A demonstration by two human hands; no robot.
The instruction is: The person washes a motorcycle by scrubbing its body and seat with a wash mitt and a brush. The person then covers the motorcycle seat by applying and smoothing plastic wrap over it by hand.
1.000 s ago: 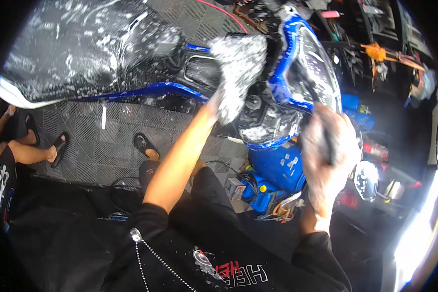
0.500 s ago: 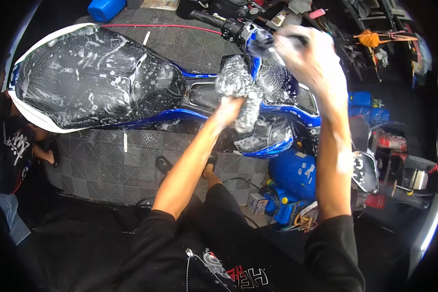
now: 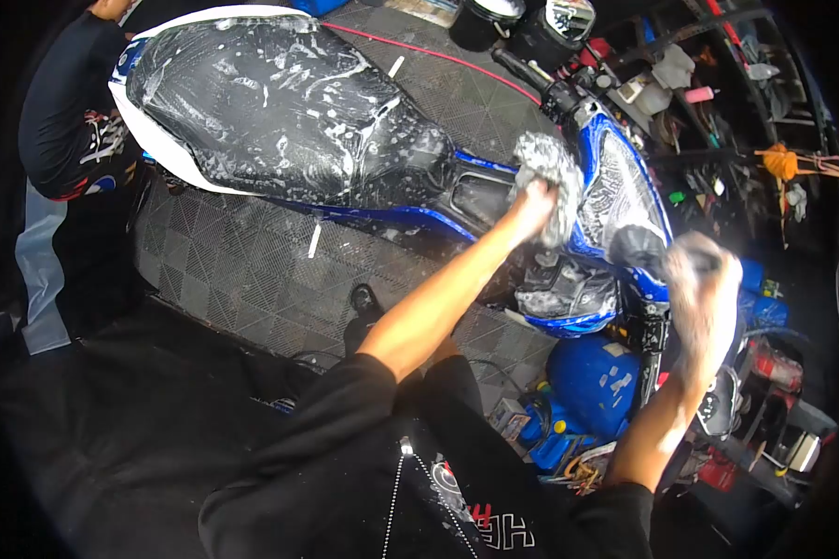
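A blue and white motor scooter lies across the view, its black seat streaked with foam. My left hand is closed around a shaggy, foam-soaked wash mitt, held over the scooter's middle section just behind the front panel. White suds coat that front panel. On the near side of the handlebar, my right hand, foamy and smeared by motion, is wrapped round a dark brush. The brush head is blurred against the front panel's near end; most of its handle is hidden by my fingers.
Another person is at the scooter's rear. A blue tank stands near the front wheel. Black buckets and a red hose are on the far side. Tools and bottles crowd the right. Grey tiles cover the floor.
The view has shifted, so the scooter appears turned and farther right. My right hand has come from the far side of the front panel to its near end. My left hand still grips the wash mitt.
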